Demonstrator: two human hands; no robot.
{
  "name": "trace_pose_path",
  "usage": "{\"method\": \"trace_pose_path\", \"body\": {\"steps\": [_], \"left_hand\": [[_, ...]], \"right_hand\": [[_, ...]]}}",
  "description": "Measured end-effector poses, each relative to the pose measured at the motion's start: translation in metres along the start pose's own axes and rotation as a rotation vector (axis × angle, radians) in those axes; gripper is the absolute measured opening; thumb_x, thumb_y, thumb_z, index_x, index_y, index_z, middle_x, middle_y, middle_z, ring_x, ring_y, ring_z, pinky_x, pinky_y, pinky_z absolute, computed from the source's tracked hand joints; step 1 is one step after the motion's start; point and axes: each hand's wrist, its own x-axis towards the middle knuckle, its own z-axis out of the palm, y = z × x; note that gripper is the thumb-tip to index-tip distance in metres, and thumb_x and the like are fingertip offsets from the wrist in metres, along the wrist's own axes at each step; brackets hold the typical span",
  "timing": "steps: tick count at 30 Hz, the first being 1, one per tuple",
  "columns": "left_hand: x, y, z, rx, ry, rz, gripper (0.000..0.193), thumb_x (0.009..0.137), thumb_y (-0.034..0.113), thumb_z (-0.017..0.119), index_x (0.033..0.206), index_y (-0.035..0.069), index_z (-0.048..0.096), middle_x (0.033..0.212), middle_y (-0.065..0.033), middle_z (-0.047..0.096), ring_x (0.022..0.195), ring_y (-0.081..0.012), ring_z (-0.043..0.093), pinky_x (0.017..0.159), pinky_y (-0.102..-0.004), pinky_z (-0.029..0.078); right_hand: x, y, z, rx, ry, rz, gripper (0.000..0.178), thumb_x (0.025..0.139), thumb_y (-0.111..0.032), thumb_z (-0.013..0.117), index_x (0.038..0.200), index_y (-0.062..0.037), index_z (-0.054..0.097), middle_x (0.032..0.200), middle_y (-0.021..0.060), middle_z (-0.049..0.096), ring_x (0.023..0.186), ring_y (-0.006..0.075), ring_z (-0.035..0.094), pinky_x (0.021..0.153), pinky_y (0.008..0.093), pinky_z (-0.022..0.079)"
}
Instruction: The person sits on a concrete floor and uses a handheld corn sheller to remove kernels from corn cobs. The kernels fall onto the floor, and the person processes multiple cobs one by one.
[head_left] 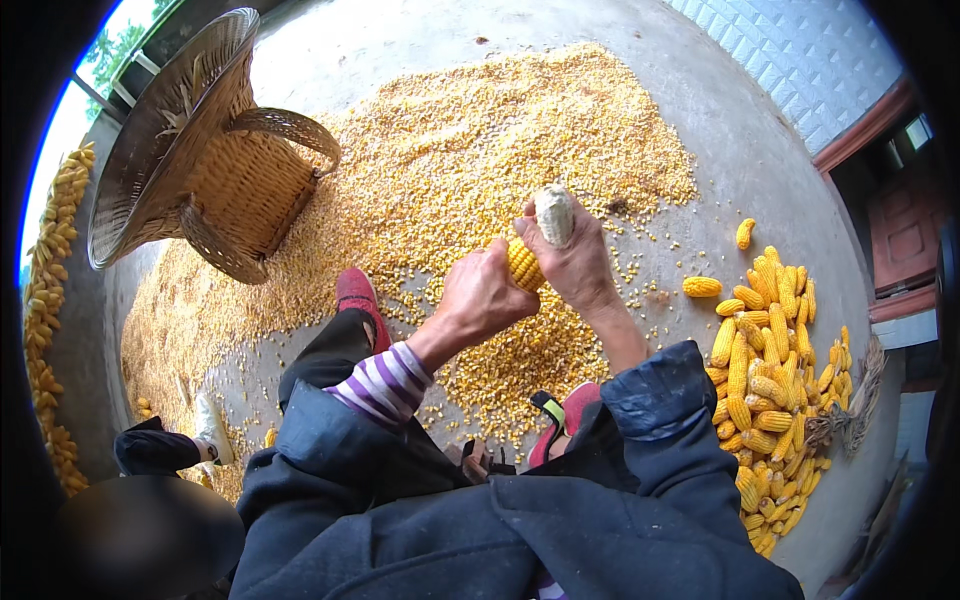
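Yellow corn (524,264) is filling my left fist (484,292) mid-frame while my right fist (580,264), gripping a bare cob (554,216), is seemingly shelling, needing firm pressure.

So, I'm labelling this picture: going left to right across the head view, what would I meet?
Long row of corn cobs → woven basket → left shoe → left hand → yellow cob → right hand → corn pile → reddish door.
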Motion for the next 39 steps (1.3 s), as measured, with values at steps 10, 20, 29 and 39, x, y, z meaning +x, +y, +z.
{"method": "trace_pose_path", "body": {"steps": [10, 20, 29, 39], "left_hand": [[-0.002, -0.006, -0.006, -0.394, -0.250, -0.131, 0.040, 0.065, 0.024, 0.074, 0.091, -0.001, 0.058, 0.075, -0.0098, 0.063, 0.066, -0.0189, 0.060, 0.064, -0.0323, 0.050], [0.006, -0.017, 0.011, -0.374, -0.224, -0.152, 0.041, 0.058, 0.026, 0.074, 0.083, -0.003, 0.061, 0.069, -0.0149, 0.063, 0.061, -0.0253, 0.062, 0.060, -0.0364, 0.051], [-0.003, 0.007, -0.014, -0.766, -0.425, -0.063, 0.034, 0.068, 0.016, 0.071, 0.094, -0.001, 0.059, 0.078, -0.0064, 0.061, 0.072, -0.0137, 0.060, 0.066, -0.0296, 0.047], [-0.003, -0.001, 0.013, -0.588, -0.338, 0.020, 0.036, 0.068, 0.018, 0.070, 0.095, -0.002, 0.057, 0.079, -0.0062, 0.061, 0.068, -0.0162, 0.060, 0.063, -0.0301, 0.049]], "right_hand": [[0.006, -0.002, -0.016, 0.246, -0.067, 0.130, 0.022, 0.083, -0.020, 0.073, 0.096, -0.0059, 0.061, 0.086, 0.0053, 0.065, 0.078, 0.0132, 0.060, 0.069, 0.0295, 0.049], [0.002, 0.025, 0.003, -0.002, 0.142, -0.068, 0.015, 0.081, -0.010, 0.069, 0.091, -0.0055, 0.058, 0.078, 0.0075, 0.065, 0.064, 0.0176, 0.060, 0.061, 0.0301, 0.049], [0.010, -0.024, -0.038, 0.268, -0.338, 0.183, 0.030, 0.081, -0.025, 0.075, 0.103, -0.0082, 0.063, 0.091, 0.0007, 0.064, 0.080, 0.0106, 0.059, 0.072, 0.0252, 0.049], [0.004, -0.006, -0.017, 0.245, 0.049, 0.221, 0.012, 0.086, -0.011, 0.068, 0.088, -0.0036, 0.058, 0.082, 0.0064, 0.065, 0.061, 0.0124, 0.063, 0.061, 0.0275, 0.049]]}}
